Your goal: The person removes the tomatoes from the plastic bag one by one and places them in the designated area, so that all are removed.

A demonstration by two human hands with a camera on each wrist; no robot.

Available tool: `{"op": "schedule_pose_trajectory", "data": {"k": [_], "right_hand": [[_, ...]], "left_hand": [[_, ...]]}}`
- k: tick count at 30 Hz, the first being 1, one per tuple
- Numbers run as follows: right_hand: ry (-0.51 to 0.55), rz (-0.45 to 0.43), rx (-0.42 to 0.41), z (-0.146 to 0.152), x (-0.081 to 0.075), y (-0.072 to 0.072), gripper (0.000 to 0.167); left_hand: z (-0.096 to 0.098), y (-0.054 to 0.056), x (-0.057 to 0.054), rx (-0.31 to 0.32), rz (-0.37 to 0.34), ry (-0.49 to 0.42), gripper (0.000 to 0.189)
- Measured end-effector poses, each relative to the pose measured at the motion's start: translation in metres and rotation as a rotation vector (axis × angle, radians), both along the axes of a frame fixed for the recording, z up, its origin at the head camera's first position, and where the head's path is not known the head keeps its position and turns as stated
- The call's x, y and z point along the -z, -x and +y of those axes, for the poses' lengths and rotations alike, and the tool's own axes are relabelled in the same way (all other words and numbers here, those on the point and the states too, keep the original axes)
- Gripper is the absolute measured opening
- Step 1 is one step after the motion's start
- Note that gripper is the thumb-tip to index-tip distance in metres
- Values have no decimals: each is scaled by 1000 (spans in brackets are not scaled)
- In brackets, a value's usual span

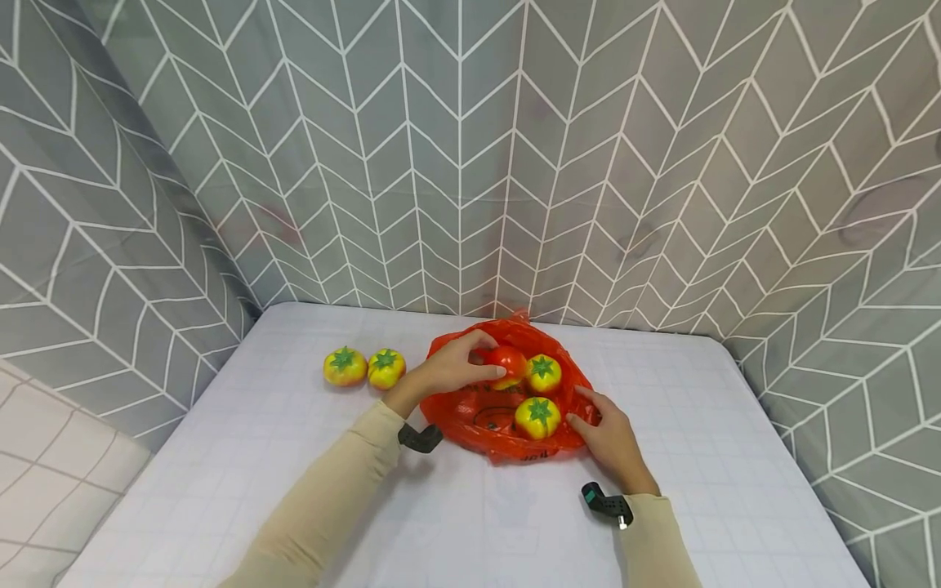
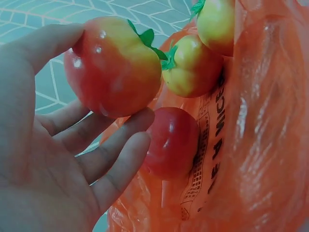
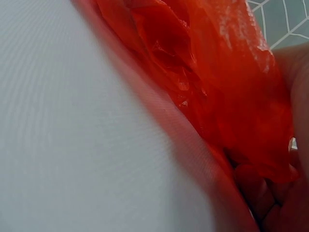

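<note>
In the head view a red plastic bag (image 1: 470, 420) lies spread on the table with its mouth wide. My left hand (image 1: 452, 365) reaches over its left side and grips a red and yellow tomato (image 2: 113, 67) between thumb and fingers. Below that tomato, a redder tomato (image 2: 172, 142) rests against the bag film. Two yellow tomatoes with green leafy tops, one upper (image 1: 542, 374) and one lower (image 1: 538, 418), sit in the bag's right half. At the bag's right rim, my right hand (image 1: 610, 433) pinches the film; some of its fingers show through the red plastic in the right wrist view.
Two more yellow-red tomatoes, one on the far left (image 1: 345, 367) and one beside it (image 1: 385, 369), stand on the white table (image 1: 243, 457) left of the bag. A grey curtain (image 1: 485, 163) with white zigzag lines hangs behind the table and along both sides.
</note>
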State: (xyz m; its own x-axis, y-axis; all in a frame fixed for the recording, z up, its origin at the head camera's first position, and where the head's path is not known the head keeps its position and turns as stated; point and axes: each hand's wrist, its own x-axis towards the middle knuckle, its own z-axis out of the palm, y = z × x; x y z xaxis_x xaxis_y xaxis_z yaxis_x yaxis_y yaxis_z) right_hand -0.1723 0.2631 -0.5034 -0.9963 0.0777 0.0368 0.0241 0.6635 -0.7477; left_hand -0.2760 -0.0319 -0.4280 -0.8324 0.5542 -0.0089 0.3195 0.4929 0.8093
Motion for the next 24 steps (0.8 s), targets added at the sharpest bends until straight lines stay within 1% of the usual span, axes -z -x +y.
{"op": "schedule_pose_trajectory", "data": {"k": [3,7,10,11,14,17,21,24], "right_hand": [[6,3,-2,-1,0,-1,57],[16,7,3,-1,0,-2,56],[17,9,9,-1,0,-2,56],[16,9,10,-1,1,-2,56],[10,2,6,-1,1,-1,56],[8,-4,1,-2,0,-1,57],[5,-8,7,-2,0,0,57],[4,-4,8,0,0,0,57]], "left_hand": [[-5,-2,2,-9,-29,-70,53],[-13,-6,5,-28,-89,-187,56],[-18,-8,8,-29,-115,-254,59],[-20,-9,9,-25,-114,-269,59],[-25,-12,11,-20,-112,-303,59],[-31,-17,13,-29,-113,-327,58],[-38,-25,15,-42,-112,-339,61],[-42,-30,15,-41,-94,-345,62]]}}
